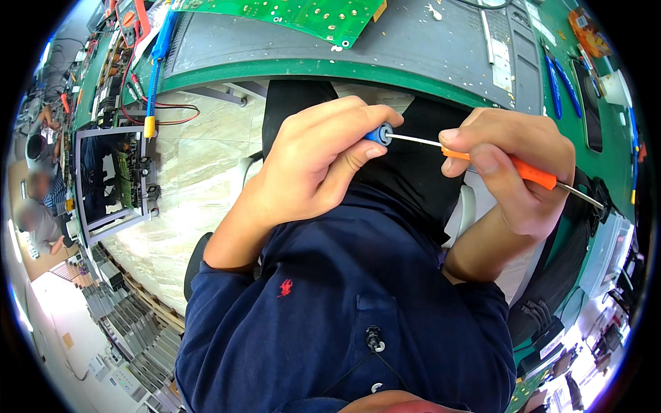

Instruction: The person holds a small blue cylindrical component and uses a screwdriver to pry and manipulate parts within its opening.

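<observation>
My left hand [320, 155] is closed around a small blue cylindrical handle [379, 133] with a grey end; the rest of it is hidden in my fingers. A thin metal shaft [415, 140] spans from that grey end to the fingertips of my right hand [513, 155]. Which of the two tools this shaft belongs to, I cannot tell. In my right hand lies an orange-handled screwdriver [533, 173], gripped by thumb and fingers, its thicker metal blade pointing away to the lower right. Both hands are raised above my lap, before the bench edge.
A green circuit board [303, 17] lies on the grey bench mat [413, 51]. Blue-handled tools [561, 86] and a dark phone [586, 103] rest at the right. A blue tool with a yellow tip [150, 103] overhangs the left edge, near a grey frame [113, 182]. People sit far left.
</observation>
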### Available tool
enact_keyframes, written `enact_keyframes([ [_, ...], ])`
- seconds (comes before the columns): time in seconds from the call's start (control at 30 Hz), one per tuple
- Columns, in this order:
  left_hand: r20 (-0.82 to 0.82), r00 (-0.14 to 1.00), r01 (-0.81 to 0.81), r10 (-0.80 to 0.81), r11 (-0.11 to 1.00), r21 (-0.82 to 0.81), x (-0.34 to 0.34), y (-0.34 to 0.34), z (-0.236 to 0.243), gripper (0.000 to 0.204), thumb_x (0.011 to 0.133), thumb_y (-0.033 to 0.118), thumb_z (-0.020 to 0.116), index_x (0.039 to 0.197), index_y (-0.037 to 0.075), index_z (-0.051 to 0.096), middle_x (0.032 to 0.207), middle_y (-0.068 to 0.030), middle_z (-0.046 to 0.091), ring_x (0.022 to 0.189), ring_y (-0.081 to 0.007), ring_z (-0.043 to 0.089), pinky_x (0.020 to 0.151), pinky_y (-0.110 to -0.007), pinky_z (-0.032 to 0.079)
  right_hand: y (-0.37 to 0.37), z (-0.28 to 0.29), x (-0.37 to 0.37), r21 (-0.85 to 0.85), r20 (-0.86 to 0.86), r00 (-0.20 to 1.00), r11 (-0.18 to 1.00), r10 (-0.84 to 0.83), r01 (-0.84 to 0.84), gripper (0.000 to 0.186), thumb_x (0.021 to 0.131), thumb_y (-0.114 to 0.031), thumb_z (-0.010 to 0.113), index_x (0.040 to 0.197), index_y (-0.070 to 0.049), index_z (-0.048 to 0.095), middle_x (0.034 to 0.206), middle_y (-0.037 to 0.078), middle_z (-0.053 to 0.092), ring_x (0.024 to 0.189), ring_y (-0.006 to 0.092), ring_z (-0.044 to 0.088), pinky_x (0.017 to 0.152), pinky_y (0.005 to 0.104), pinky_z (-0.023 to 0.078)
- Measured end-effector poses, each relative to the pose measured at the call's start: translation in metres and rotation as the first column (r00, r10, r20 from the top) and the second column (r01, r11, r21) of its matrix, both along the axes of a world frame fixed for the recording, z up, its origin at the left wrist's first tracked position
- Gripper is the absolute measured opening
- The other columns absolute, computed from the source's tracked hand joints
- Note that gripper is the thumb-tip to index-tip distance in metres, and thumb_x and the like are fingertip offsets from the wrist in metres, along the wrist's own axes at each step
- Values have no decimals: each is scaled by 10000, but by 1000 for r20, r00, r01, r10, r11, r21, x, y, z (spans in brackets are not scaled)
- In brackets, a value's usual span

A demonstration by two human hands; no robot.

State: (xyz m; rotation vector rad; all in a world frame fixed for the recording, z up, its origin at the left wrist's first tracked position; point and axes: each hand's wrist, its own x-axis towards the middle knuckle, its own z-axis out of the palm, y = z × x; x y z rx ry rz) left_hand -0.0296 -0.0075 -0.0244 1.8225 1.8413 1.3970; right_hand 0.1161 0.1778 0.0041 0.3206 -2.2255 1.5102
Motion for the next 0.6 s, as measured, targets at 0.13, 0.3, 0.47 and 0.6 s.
enact_keyframes([
  [0.13,18,1000,24,-23,998,-52,3,0,1,226,796,42,604,998,-59,610,743,-128,579,594,-222,514,552,-283,403,-2,6,8,50,63,997,998,-33,30,189,802,10,526,920,103,640,688,167,636,549,201,616,515,254,457],
  [0.3,16,999,53,-52,995,-88,2,-2,-4,199,806,62,606,971,-49,611,773,-134,602,650,-250,562,587,-309,434,3,4,11,120,19,999,992,30,-32,200,781,4,526,914,103,639,714,175,650,537,205,620,497,252,461],
  [0.47,-171,985,-69,29,969,-237,-19,-17,2,195,827,94,611,960,-49,606,796,-136,618,705,-267,591,645,-306,464,21,0,30,122,-159,986,989,-57,77,217,849,-49,496,925,112,618,694,165,630,507,182,577,460,250,422],
  [0.6,63,994,-69,85,972,-224,-26,-22,5,218,877,111,573,1030,-38,616,808,-102,632,728,-170,595,669,-262,459,8,7,43,73,-218,904,918,-368,391,284,927,-116,440,944,116,604,658,142,592,490,145,521,444,249,371],
])
